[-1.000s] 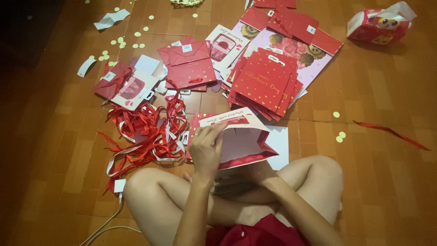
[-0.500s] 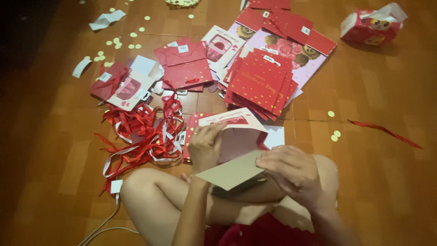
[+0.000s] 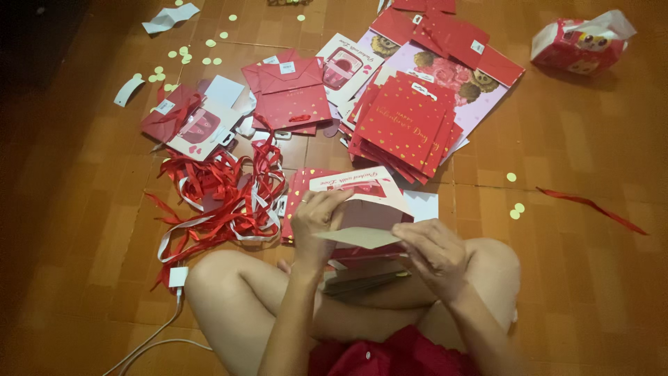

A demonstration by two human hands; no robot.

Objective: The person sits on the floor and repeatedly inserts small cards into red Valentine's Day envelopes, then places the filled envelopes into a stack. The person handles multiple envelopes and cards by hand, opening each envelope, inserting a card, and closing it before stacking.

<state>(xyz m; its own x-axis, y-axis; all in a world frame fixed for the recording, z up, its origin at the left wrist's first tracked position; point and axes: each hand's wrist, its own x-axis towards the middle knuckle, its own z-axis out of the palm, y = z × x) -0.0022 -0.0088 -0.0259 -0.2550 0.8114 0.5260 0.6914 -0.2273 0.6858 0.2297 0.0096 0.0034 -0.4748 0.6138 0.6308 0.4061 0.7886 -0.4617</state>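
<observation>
Orange tiled floor (image 3: 591,278), paper bits scattered everywhere. Just right of the ribbon pile (image 3: 219,198), both hands grip a pale flat card (image 3: 362,237): left hand (image 3: 316,221), right hand (image 3: 435,251).

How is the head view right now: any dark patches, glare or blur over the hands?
Head view: the floor is warmly lit, dimming to near black at the top left corner; no strong glare; the left hand and right hand on the pale card look slightly soft; wide-angle bending at the edges.
</observation>
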